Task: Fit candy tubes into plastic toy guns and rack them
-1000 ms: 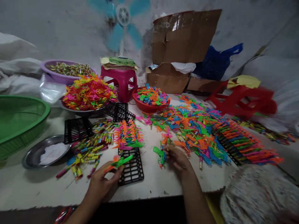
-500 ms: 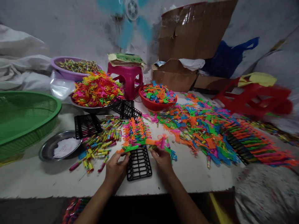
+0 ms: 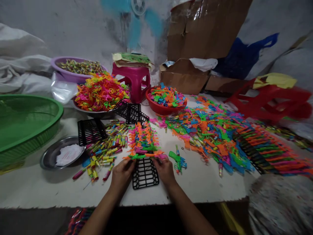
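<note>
Between my hands lies a black plastic rack (image 3: 146, 176), its front part bare grid. Brightly coloured plastic toys (image 3: 143, 137) stand in a row across its far part. My left hand (image 3: 123, 171) pinches the left end of the nearest toys, at a green piece (image 3: 136, 157). With closed fingers, my right hand (image 3: 165, 169) grips the pink right end of an orange toy (image 3: 153, 154) lying across the rack; fingertips are partly hidden. Just right of that hand, a green toy pistol (image 3: 174, 157) and a blue toy (image 3: 182, 163) rest on the table.
Candy-like tubes (image 3: 107, 158) lie left of the rack, near a metal bowl (image 3: 50, 163) with paper slips. A large toy heap (image 3: 207, 127) and a filled rack (image 3: 251, 156) spread rightward. Behind stand a red basin (image 3: 163, 109), a pink stool (image 3: 139, 80) and a green basket (image 3: 44, 127).
My right hand has moved left and inward, bringing the orange toy down across the rack. The green toy pistol beside it shows more fully. My left hand stays at the rack's left side.
</note>
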